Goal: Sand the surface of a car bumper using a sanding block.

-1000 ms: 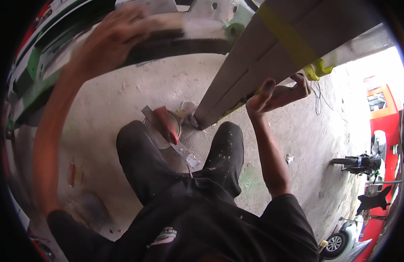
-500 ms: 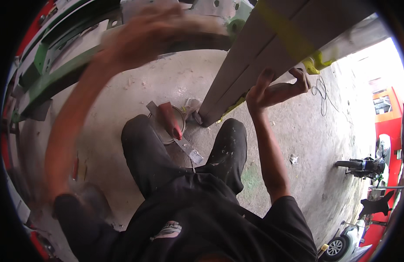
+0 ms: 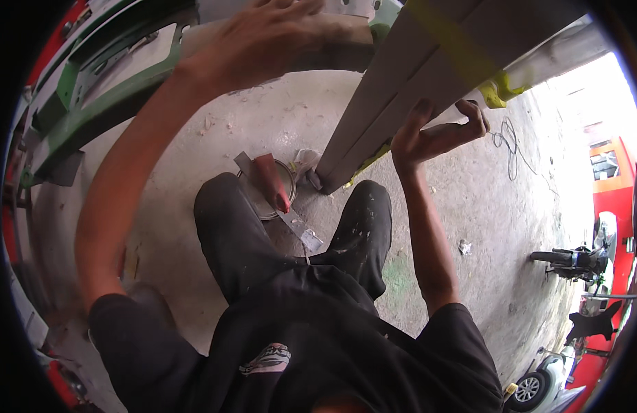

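Note:
My left hand [image 3: 267, 41] lies over the pale, coated stretch of a curved green metal beam [image 3: 115, 110] at the top. Its fingers are stretched out and slightly blurred; whether anything is under the palm is hidden. At the lower edge of a long grey panel [image 3: 401, 82], which slants down to the floor, is my right hand [image 3: 442, 138]. Thumb and bent fingers stand apart, with the tips against or close to the panel. Yellow tape [image 3: 496, 93] sticks to the panel's edge beside those fingers.
Between my knees and the panel stands a round tin [image 3: 291, 180], with a flat metal scraper [image 3: 296, 226] and a red tube [image 3: 269, 180] across it. A thin cable [image 3: 509, 148] and crumpled scrap [image 3: 464, 246] lie on the concrete floor. A motorbike [image 3: 573, 261] stands far right.
My left forearm has swung a little to the right and its hand is less blurred, still over the beam. My right hand has hardly moved.

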{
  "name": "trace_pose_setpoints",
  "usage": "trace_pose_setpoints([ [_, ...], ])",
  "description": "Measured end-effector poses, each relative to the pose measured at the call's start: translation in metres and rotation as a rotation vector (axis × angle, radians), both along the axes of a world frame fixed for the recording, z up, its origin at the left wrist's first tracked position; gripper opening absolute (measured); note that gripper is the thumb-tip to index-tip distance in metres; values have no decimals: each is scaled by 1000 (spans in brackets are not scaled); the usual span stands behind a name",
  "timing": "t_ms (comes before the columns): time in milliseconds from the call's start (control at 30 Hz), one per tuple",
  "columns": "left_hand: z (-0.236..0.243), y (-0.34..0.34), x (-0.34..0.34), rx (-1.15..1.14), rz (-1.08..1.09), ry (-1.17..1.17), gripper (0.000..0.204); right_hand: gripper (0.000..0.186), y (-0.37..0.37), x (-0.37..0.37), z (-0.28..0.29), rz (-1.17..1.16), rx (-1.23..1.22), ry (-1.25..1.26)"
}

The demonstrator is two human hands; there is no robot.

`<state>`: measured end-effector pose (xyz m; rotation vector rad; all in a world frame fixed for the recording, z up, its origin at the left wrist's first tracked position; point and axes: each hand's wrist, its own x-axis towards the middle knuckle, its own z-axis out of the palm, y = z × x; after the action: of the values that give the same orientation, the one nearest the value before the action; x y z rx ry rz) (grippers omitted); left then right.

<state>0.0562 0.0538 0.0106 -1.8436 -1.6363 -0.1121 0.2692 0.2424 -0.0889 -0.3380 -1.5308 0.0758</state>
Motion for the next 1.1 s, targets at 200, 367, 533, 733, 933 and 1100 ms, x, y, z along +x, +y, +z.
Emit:
trace_pose_setpoints([
  [200, 9, -65, -10, -77, 147, -122, 64, 44, -8, -8, 4, 27, 38, 55],
  [367, 11, -3, 18, 3, 34, 18, 55, 46, -2, -5, 0, 40, 27, 43],
  [533, -1, -60, 0, 59, 69, -46, 56, 47, -13, -6, -3, 19, 9, 44],
  [733, 0, -10, 22, 25, 8, 53, 61, 50, -6, -5, -4, 53, -10, 56],
  [933, 6, -71, 0, -38, 118, -70, 64, 50, -15, -8, -3, 14, -22, 69],
  [1100, 6, -5, -3, 61, -13, -113, 60, 50, -10, -6, -5, 29, -35, 68],
])
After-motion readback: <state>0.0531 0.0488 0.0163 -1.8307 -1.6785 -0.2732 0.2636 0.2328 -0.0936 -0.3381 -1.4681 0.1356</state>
